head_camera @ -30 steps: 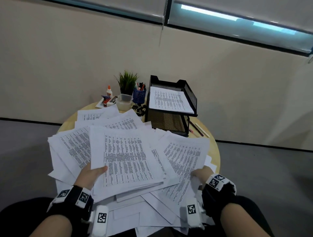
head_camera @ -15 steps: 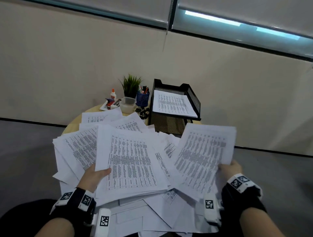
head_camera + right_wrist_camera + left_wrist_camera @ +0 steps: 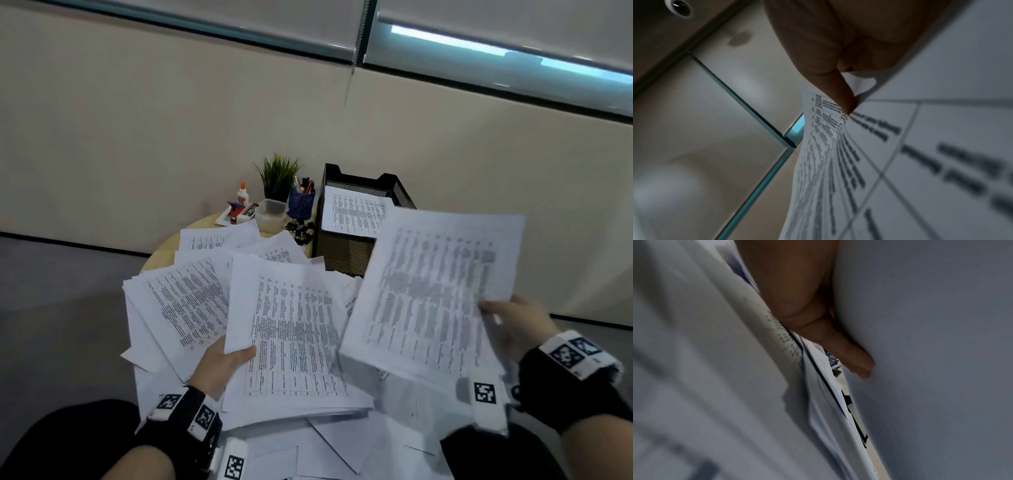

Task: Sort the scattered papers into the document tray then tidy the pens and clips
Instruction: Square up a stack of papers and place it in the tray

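1. Since the earlier frame, the right hand (image 3: 513, 322) has lifted its bundle of printed sheets (image 3: 435, 298) higher and further toward the document tray (image 3: 394, 186); the bundle now covers the tray's right side and front corner.
2. Hidden parts: the round table (image 3: 164, 253) shows only a small bare strip at its far left edge, because the scattered papers (image 3: 191, 301) cover the rest. The lifted bundle is blurred, so its text is not readable.
3. Right hand pinches the bundle at its right edge, thumb on top. The right wrist view shows a fingertip (image 3: 846, 104) pressed on the printed side, which the head view does not show clearly.
4. Left hand (image 3: 219, 366) holds a second stack (image 3: 291, 335) at its lower left corner, thumb on top. In the left wrist view, fingers (image 3: 849, 353) lie under a sheet, between layers of paper.
5. Open room: the tray's top shelf holds one printed sheet (image 3: 356, 212) and is open from above.
6. Behind the papers stand a blue pen cup (image 3: 301, 204), a small plant (image 3: 279, 176), a clear container (image 3: 272, 212), a glue bottle (image 3: 242, 195) and black clips (image 3: 301, 229) beside the tray.
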A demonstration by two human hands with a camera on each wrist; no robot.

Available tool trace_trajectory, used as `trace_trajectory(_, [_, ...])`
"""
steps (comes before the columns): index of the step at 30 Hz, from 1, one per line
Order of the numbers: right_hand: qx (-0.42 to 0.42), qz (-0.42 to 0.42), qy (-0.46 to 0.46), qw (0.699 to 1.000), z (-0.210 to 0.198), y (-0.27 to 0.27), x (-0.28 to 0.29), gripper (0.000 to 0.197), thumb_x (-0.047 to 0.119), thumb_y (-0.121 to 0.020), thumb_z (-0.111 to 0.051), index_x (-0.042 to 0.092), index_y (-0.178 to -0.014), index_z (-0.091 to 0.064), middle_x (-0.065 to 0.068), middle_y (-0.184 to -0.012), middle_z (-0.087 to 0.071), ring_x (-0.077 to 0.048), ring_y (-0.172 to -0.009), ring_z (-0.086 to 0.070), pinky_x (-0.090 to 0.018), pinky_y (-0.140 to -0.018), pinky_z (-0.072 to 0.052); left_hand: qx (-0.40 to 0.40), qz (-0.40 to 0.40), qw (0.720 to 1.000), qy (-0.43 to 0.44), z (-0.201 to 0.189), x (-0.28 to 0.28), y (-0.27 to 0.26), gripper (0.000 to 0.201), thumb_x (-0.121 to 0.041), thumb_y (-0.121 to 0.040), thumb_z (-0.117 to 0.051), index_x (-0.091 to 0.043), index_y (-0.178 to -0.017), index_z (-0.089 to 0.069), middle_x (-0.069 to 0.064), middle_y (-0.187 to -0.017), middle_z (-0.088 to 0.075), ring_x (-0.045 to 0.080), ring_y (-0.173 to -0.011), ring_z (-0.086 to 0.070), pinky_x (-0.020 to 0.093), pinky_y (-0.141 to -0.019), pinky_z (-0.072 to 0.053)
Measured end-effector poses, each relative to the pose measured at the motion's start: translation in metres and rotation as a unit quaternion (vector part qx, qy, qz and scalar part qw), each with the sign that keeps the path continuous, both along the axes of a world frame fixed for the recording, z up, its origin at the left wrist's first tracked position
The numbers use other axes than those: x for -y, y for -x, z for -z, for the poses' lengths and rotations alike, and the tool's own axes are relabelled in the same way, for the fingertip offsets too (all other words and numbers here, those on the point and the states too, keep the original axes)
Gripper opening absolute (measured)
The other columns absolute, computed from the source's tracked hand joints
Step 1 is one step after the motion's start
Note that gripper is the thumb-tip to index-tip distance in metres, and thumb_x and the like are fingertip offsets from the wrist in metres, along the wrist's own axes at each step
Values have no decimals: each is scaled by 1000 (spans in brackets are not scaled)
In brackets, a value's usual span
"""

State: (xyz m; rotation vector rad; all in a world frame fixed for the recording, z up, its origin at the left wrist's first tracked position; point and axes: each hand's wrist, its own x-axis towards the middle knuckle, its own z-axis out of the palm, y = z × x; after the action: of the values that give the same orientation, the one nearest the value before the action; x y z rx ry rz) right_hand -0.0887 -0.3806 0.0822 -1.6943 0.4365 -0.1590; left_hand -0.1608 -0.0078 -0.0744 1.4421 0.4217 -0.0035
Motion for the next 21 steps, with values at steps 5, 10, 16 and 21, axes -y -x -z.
trace_trajectory(5, [-87,-91,-14,992,46,-3,-32,23,-12,-88,-50,-7,-109,-57,-19,-90,-64,-30,-76,-62,-37,-69,-52,4,9,1000,-1,-5,15,3,48,-6,-89,-59,-4,-135,-45,11,-132,-54,23,-119,-49,30,-99,-35])
trace_trajectory(10, [-125,-127,-1,984,77,-12,-53,17,-12,-85,-55,-9,-101,-61,-25,-93,-67,-36,-79,-65,-50,-83,-52,15,26,999,21,-13,19,6,43,-20,-92,-57,-10,-133,-49,0,-119,-60,18,-114,-54,28,-98,-38])
trace_trajectory(16, [-162,-175,56,970,94,-25,-59,38,10,-78,-71,-13,-105,-55,-25,-86,-64,-32,-76,-58,-38,-69,-45,58,52,996,34,-14,28,6,95,-73,-33,-79,-24,-112,-60,-11,-105,-71,0,-97,-65,12,-74,-50])
trace_trajectory(21, [-200,-205,17,958,107,-9,-65,25,6,-84,-66,-10,-100,-55,-23,-84,-64,-26,-68,-60,-28,-61,-47,47,72,995,58,-18,43,8,89,-68,-36,-81,-21,-109,-62,-4,-101,-73,11,-94,-69,17,-73,-53])
